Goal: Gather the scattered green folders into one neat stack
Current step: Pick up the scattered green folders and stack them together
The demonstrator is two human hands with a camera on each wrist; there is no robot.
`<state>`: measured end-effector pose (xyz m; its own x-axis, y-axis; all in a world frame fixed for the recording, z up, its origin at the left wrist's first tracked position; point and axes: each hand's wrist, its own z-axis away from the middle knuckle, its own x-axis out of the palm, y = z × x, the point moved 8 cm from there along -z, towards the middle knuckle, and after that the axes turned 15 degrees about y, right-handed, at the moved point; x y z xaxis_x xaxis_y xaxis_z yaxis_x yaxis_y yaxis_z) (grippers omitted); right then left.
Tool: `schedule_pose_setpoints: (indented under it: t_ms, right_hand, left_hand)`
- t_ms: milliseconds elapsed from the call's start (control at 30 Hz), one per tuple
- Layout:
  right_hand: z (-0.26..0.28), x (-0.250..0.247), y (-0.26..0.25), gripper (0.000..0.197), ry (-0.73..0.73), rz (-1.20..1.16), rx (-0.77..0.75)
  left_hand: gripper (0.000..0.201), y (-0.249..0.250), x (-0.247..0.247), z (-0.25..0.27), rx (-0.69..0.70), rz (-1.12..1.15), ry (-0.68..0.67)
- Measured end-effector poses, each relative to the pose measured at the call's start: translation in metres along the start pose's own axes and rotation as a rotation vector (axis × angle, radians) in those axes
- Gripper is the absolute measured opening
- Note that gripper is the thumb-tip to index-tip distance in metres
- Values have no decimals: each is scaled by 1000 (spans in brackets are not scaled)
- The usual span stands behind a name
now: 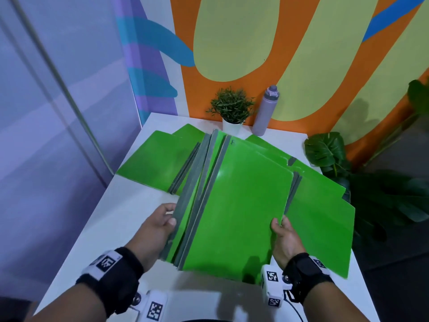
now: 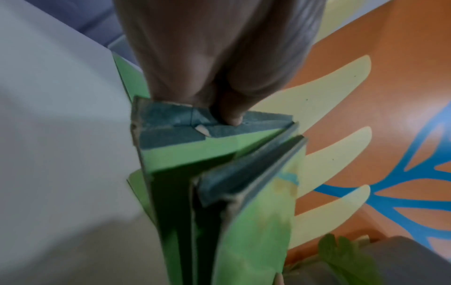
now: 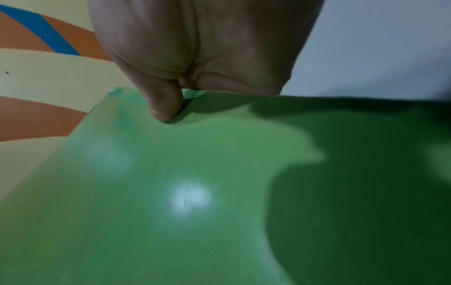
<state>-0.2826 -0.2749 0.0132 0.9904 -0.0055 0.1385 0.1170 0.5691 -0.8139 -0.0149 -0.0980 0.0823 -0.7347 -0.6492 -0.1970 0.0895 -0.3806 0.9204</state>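
Several glossy green folders with grey spines lie fanned over the white table (image 1: 130, 219). I hold a small bundle of green folders (image 1: 234, 205) lifted at its near end, between both hands. My left hand (image 1: 160, 225) grips the grey spine edge (image 2: 212, 127) with the thumb on top. At the bundle's right edge my right hand (image 1: 282, 231) pinches the top cover (image 3: 195, 192), thumb on top, fingers hidden beneath. More green folders lie at the left (image 1: 157, 159) and at the right (image 1: 325, 217), partly under the bundle.
A small potted plant (image 1: 232, 110) and a grey bottle (image 1: 267, 110) stand at the table's far edge by the orange wall. Large leafy plants (image 1: 329, 154) stand beside the right edge, which the right folder overhangs. Bare white table lies at the near left.
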Motion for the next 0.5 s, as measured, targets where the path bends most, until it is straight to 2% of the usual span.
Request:
schedule_pose_setpoints:
  t_ms: [67, 133, 200, 267, 333, 433, 500]
  right_hand:
    - [-7, -1, 4, 71, 32, 33, -51]
    - [-14, -2, 6, 68, 80, 66, -77]
    - [-19, 3, 7, 66, 95, 84, -88]
    - [-24, 13, 7, 63, 74, 100, -98]
    - [-30, 26, 5, 57, 35, 205, -131]
    - [-52, 36, -1, 54, 26, 659, -278]
    - [-79, 27, -4, 55, 133, 983, -361]
  left_hand:
    - [30, 1, 13, 4, -50, 30, -104]
    - [31, 3, 25, 10, -100, -37, -204]
    - [37, 10, 34, 10, -42, -186, -224]
    - [43, 16, 33, 2, 56, -250, -145]
    - [45, 16, 21, -8, 84, -239, -37]
    - [46, 7, -4, -16, 65, -200, 77]
    - [51, 1, -20, -19, 61, -202, 140]
